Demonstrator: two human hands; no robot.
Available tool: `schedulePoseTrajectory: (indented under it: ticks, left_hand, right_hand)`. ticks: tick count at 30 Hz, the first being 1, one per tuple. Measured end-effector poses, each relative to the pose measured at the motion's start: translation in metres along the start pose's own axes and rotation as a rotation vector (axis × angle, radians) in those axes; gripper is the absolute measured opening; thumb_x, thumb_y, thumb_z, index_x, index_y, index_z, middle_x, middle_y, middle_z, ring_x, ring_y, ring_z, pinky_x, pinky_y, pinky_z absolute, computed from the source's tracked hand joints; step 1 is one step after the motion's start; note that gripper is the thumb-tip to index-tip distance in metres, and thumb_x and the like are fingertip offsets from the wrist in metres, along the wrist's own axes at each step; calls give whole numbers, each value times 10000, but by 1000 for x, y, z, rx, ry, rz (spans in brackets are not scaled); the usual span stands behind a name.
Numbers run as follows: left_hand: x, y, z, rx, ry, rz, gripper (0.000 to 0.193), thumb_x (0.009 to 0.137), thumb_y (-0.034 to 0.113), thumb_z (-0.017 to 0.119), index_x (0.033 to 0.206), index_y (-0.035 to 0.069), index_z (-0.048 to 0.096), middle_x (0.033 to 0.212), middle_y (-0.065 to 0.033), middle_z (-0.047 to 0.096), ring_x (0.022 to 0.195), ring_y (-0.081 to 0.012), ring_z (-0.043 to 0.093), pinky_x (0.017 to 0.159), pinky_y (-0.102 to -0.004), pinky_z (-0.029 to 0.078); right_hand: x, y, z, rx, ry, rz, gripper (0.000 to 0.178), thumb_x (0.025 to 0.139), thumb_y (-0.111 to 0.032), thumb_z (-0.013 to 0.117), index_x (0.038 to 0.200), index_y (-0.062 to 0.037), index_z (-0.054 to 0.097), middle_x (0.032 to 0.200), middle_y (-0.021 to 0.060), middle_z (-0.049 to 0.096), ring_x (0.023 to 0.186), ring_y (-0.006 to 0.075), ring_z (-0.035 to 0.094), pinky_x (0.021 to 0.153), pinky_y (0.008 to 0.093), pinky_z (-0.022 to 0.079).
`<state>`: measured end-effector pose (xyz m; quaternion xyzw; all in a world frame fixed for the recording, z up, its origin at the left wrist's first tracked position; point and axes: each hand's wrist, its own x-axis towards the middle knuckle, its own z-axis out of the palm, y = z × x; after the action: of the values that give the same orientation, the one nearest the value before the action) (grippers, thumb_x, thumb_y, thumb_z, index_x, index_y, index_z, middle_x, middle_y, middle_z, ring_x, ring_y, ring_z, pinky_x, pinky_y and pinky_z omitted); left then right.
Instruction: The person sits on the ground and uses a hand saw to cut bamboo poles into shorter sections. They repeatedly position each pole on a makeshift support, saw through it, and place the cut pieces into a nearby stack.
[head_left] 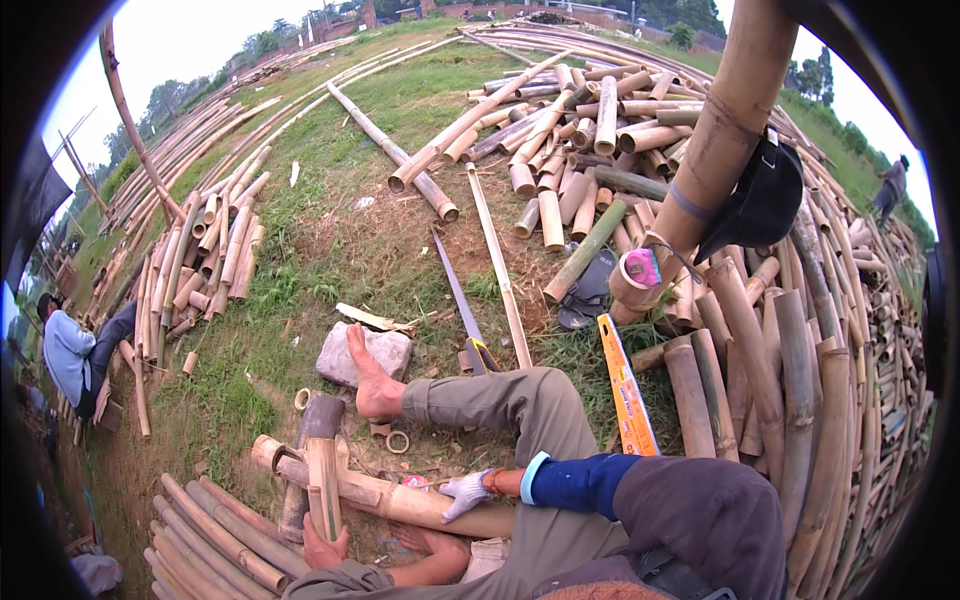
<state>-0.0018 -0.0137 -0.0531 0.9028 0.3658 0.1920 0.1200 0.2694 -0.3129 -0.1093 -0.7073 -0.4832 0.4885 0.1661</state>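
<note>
The right hand (466,492), in a white work glove, rests palm-down on a long bamboo pole (400,497) that lies across the lap from 9 o'clock to 3 o'clock; the fingers are spread flat, pressing on it rather than wrapped around it. The left hand (324,548), bare, sits at about 7 o'clock from the gloved hand and grips the lower end of a short split bamboo piece (323,485), which stands upright across the pole. How far the left fingers close is partly hidden; they appear to be curled around it.

A bare foot (372,383) rests at 12 o'clock from the split piece, heel against a flat stone (362,352). A hand saw (462,302) lies on the ground at 12 o'clock from the right hand, with a yellow level (626,387) at 2 o'clock. Cut bamboo sections (565,150) are piled at 1 o'clock, well apart. 1 seated person (72,357) works at 9 o'clock.
</note>
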Motion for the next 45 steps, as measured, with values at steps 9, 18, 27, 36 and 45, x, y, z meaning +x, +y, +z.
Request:
schedulePoseTrajectory:
  ticks: [9, 18, 27, 36, 45]
  left_hand:
    - [0, -2, 0, 26, -36, -43, 994, 681, 312, 975, 1544, 139, 515, 1190, -213, 690, 1073, -470, 695, 898, -561, 559]
    - [2, 4, -3, 19, -59, -72, 964, 685, 335, 969, 1523, 154, 528, 1203, -204, 695, 1086, -462, 700, 909, -558, 563]
    - [1, 6, -10, 43, -85, -136, 962, 664, 336, 984, 1506, 159, 552, 1229, -211, 711, 1097, -468, 702, 919, -562, 561]
    - [4, 11, -11, 45, -98, -175, 963, 652, 341, 993, 1497, 161, 567, 1234, -206, 719, 1114, -447, 704, 947, -552, 560]
    - [6, 21, -16, 24, -92, -170, 888, 693, 384, 980, 1446, 130, 584, 1250, -218, 732, 1123, -458, 708, 918, -554, 566]
  right_hand:
    - [3, -1, -2, 6, -36, 4, 1119, 846, -853, 680, 1524, 25, 529, 1515, 299, 577, 1404, 442, 573, 1162, 512, 463]
    - [5, 3, 0, 7, -22, 2, 1172, 826, -890, 650, 1532, 38, 535, 1535, 302, 573, 1428, 439, 566, 1180, 515, 453]
    - [-12, -30, -16, 30, 235, -114, 867, 959, -616, 667, 1565, -14, 521, 1464, 303, 597, 1384, 445, 576, 1170, 500, 462]
    - [82, -162, -109, -29, 936, -548, 733, 966, -459, 705, 1548, -57, 508, 1519, 283, 533, 1426, 488, 500, 1221, 563, 396]
    - [142, -187, -99, -194, 752, -403, 811, 893, -612, 728, 1500, -87, 616, 1570, 360, 475, 1433, 530, 494, 1234, 554, 394]
